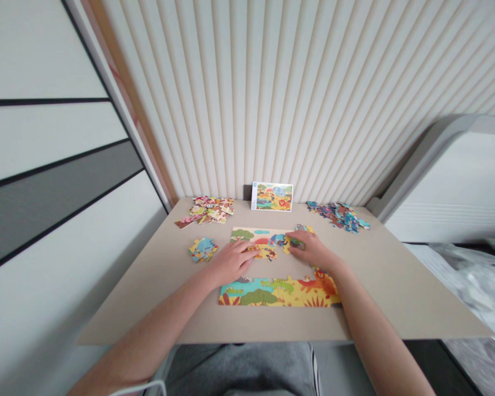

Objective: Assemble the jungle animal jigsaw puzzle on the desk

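Note:
A partly joined jigsaw puzzle (268,297) lies on the table, with a bare gap in its middle. My left hand (233,261) rests over the puzzle's left side, its fingertips on orange and yellow pieces (267,252) below the upper strip. At the upper right of the puzzle, my right hand (311,247) has its fingers bent at a yellow and green piece (296,242). Whether its fingertips grip that piece is hard to make out. Behind the puzzle stands a picture card (271,197) with animals, upright against the pleated wall.
A small pile of blue and yellow pieces (203,249) sits left of the puzzle. Farther back are a pile of red and cream pieces (210,210) at the left and blue pieces (341,215) at the right. The table's (148,308) front edge is near my lap.

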Demonstrator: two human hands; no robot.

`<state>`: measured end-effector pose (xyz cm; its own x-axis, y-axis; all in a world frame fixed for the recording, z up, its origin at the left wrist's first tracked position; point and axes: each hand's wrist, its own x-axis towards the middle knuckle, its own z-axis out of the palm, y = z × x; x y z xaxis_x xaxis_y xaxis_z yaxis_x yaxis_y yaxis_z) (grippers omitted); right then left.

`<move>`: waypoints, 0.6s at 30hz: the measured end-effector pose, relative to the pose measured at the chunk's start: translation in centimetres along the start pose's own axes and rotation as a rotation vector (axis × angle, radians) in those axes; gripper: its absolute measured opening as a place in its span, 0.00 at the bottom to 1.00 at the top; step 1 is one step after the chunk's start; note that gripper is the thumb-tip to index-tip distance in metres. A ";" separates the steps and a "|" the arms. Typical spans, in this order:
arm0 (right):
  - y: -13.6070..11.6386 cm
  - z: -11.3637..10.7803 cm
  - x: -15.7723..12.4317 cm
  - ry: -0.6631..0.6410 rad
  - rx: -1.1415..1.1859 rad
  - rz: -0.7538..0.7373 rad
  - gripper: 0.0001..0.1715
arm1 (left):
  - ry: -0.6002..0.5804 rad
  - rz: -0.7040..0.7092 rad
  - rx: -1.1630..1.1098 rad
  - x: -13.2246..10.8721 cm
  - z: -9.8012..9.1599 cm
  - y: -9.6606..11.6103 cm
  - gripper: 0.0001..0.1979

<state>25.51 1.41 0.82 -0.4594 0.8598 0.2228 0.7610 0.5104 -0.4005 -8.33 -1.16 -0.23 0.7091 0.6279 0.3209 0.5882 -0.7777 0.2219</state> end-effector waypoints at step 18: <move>-2.7 -1.0 -0.1 -0.082 0.605 0.203 0.19 | 0.017 0.024 0.016 0.1 0.3 -0.2 0.19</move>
<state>23.98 0.01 2.81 -0.3852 0.9223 0.0307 0.4543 0.2185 -0.8636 -8.31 -0.95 -0.50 0.7166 0.6081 0.3416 0.5770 -0.7920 0.1996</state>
